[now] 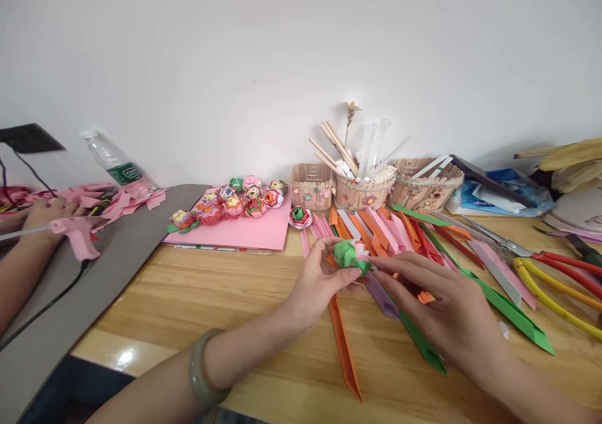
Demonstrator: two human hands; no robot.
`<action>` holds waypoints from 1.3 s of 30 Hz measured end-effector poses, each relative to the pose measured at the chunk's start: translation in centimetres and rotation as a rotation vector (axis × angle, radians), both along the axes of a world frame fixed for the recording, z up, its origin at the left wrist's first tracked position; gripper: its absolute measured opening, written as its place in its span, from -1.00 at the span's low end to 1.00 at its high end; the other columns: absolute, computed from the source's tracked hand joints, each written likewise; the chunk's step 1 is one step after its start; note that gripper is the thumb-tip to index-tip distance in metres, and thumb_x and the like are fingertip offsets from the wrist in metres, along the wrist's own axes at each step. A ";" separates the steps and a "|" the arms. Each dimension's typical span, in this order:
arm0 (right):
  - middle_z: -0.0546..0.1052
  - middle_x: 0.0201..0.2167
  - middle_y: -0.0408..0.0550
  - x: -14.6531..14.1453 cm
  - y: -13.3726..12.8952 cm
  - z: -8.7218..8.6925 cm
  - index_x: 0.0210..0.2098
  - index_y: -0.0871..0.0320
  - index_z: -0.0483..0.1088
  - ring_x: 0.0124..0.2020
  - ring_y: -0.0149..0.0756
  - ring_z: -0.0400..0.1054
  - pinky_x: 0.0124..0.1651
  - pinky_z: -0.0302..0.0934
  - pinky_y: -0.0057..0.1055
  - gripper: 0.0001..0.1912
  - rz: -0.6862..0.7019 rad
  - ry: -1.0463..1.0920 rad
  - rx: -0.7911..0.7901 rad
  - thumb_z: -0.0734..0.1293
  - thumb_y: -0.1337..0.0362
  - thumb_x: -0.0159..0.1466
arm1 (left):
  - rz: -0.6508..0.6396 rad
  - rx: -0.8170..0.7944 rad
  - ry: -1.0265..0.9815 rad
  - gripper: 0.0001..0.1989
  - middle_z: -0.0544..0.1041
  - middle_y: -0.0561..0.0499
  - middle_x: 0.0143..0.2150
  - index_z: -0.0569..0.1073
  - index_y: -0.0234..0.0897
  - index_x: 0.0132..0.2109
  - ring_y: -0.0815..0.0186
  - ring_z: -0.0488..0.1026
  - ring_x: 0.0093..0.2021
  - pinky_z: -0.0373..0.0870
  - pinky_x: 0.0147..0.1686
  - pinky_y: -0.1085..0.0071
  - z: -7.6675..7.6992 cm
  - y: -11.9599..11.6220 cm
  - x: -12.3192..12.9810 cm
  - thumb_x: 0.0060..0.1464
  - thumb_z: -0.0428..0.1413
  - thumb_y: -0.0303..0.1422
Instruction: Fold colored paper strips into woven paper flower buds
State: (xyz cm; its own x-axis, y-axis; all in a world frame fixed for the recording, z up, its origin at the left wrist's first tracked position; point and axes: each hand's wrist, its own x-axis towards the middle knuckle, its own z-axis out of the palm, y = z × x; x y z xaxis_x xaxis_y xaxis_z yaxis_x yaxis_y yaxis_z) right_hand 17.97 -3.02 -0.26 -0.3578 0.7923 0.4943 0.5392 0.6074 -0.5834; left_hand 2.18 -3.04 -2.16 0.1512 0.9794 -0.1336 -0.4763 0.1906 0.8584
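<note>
My left hand [320, 283], with a ring and a bracelet on its arm, holds a small folded paper flower [347, 254] in green and pink between thumb and fingers. Against the flower's right side, my right hand [435, 295] has its thumb and fingertips close together; whether they pinch a strip there is too small to tell. A long orange folded strip [345, 352] hangs or lies below the flower. Behind my hands lie many folded paper strips [390, 233] in pink, orange, red, green and purple. Several finished paper flowers [234, 206] sit on pink paper [263, 236].
Three wooden baskets [310, 189] stand along the wall, one with sticks. Scissors [508, 242] and pliers with yellow handles [550, 286] lie at right. At left, another person's hands [47, 220] are near a pink glue gun [78, 236], a bottle [117, 167] and pink scraps.
</note>
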 end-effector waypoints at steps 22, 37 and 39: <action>0.40 -0.57 -0.16 -0.2 0.2 0.0 -0.34 0.14 0.34 -0.61 -0.42 0.25 -0.57 0.15 -0.49 -0.84 0.027 0.159 -0.324 0.26 0.18 0.20 | -0.075 -0.046 -0.101 -0.60 0.48 0.00 -0.25 0.30 -0.24 -0.10 0.40 0.48 -0.40 0.41 -0.48 0.53 -0.2 -0.1 -0.1 -0.10 0.18 -0.24; 0.42 -0.52 -0.14 0.1 0.1 0.0 -0.36 0.12 0.32 -0.54 -0.39 0.27 -0.53 0.15 -0.47 -0.92 0.019 0.137 -0.262 0.27 0.25 0.19 | -0.047 -0.040 -0.038 -0.48 0.48 0.02 -0.20 0.36 -0.19 -0.06 0.41 0.44 -0.32 0.42 -0.39 0.49 0.3 -0.1 -0.1 -0.25 0.27 -0.42; 0.42 -0.52 -0.13 0.1 0.1 0.0 -0.34 0.12 0.32 -0.52 -0.38 0.29 -0.54 0.14 -0.47 -0.91 -0.016 0.162 -0.260 0.27 0.23 0.19 | -0.044 -0.040 -0.032 -0.47 0.49 0.03 -0.23 0.35 -0.18 -0.03 0.41 0.45 -0.32 0.40 -0.39 0.50 0.3 -0.1 -0.2 -0.23 0.27 -0.41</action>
